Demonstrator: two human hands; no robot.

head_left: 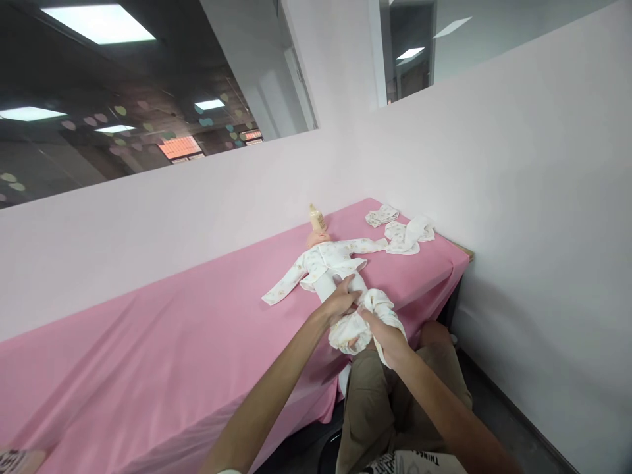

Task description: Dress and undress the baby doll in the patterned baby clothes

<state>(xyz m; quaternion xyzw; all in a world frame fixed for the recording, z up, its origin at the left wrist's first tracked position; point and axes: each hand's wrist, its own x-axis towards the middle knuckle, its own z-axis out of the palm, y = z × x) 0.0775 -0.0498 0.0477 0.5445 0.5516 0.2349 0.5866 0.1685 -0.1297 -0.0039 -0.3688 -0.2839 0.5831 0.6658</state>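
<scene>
A baby doll [319,238] lies on its back on the pink-covered table, its head toward the wall. It wears a white printed baby top [328,257] with the sleeves spread out. White printed baby pants [350,332] are bunched around its lower legs at the table's near edge. My left hand [342,297] is closed on the gathered pants at the doll's legs, its fingertips partly hidden. Beside it, my right hand [388,337] grips the other side of the pants, with cloth hanging over the fingers.
A cream bottle [316,217] stands behind the doll's head. Folded printed cloth [382,215] and a loose white garment [409,235] lie at the table's far right corner. The pink tablecloth [162,342] stretches left, and white walls [533,210] border the table. My knees are under its near edge.
</scene>
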